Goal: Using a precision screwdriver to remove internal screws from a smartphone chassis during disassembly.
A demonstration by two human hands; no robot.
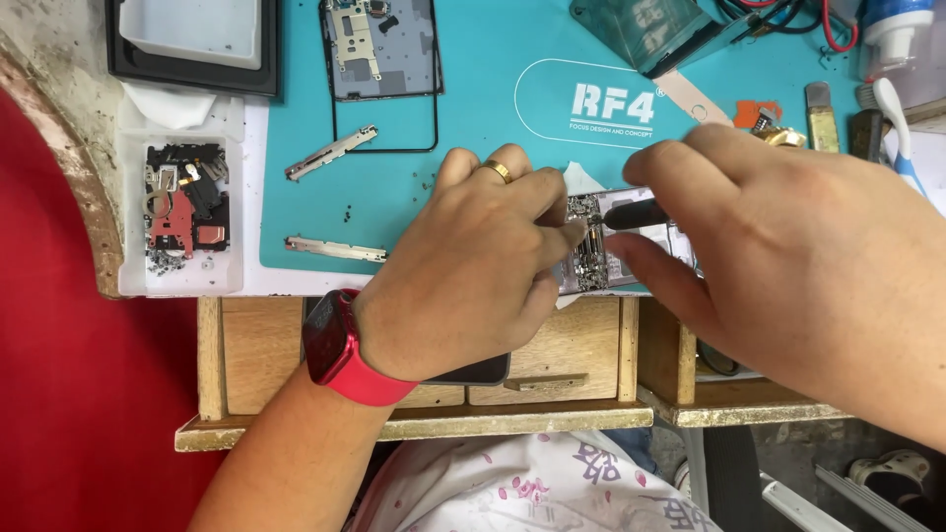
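On the teal mat [473, 128] of my worktop, my left hand [463, 286] pins the opened phone board [591, 246] at the near edge while my right hand [788, 256] pinches a black-handled tool [631, 215] onto it, where I judge a slip could scatter tiny screws [350, 215].

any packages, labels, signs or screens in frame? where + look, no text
Printed logo panel: top centre of the teal mat, white-outlined rounded oblong, white lettering.
Smartwatch: left wrist, red case and band, dark face.
Dark glossy screen: under the left hand on the wooden drawer.
No packages visible.
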